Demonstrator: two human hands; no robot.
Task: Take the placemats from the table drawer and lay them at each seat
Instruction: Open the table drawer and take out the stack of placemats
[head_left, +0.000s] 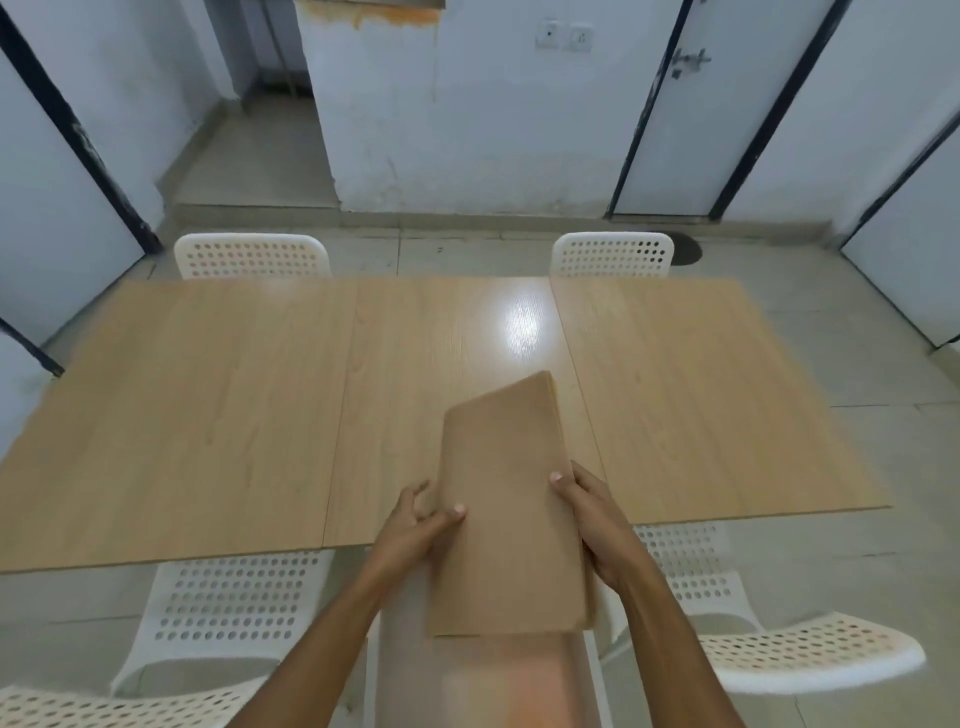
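Observation:
A stack of tan placemats (506, 499) is held tilted over the near edge of the light wooden table (208, 415), its far end above the tabletop. My left hand (415, 525) grips the stack's left edge, thumb on top. My right hand (597, 514) grips its right edge. Below the stack, the open table drawer (498, 680) juts out toward me, blurred; what lies in it cannot be made out.
White perforated chairs stand at the far side, one on the left (252, 255) and one on the right (613, 254), and two more at the near left (228, 608) and near right (727, 623). Doors and walls surround the tiled floor.

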